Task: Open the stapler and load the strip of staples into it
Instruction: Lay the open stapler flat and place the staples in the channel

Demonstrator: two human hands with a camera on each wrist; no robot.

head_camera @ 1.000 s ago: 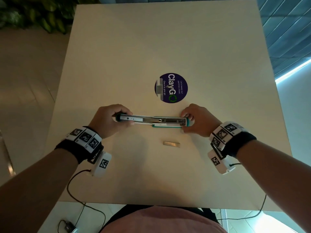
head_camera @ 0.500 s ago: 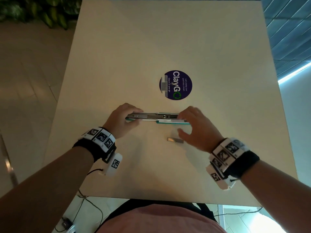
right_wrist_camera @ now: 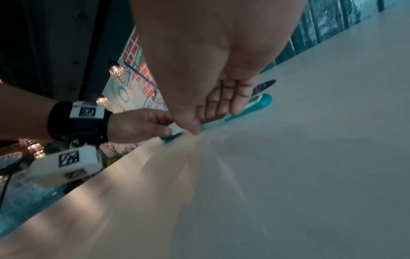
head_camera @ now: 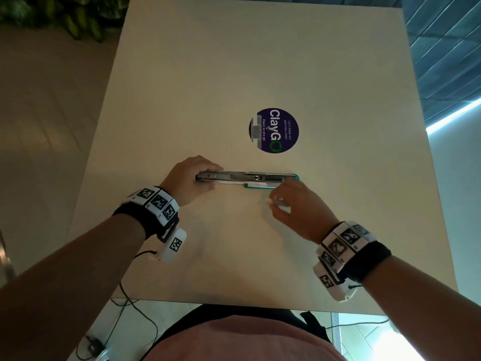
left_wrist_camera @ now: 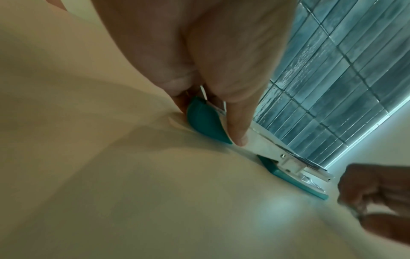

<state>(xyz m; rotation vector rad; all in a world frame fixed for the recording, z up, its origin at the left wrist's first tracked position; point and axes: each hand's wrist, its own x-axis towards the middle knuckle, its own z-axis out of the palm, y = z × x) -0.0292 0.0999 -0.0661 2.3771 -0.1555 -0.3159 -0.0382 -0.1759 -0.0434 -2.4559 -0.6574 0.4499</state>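
— Head view? 
— Stapler opened flat on the table, just below a round sticker. Left hand curled round its left end. Right hand near its right end, pinching the staple strip (blurred).

— Left wrist? 
— Thumb and fingers clamped on the teal end.

— Right wrist? 
— Fingers bent, thumb tip low; strip itself not made out.
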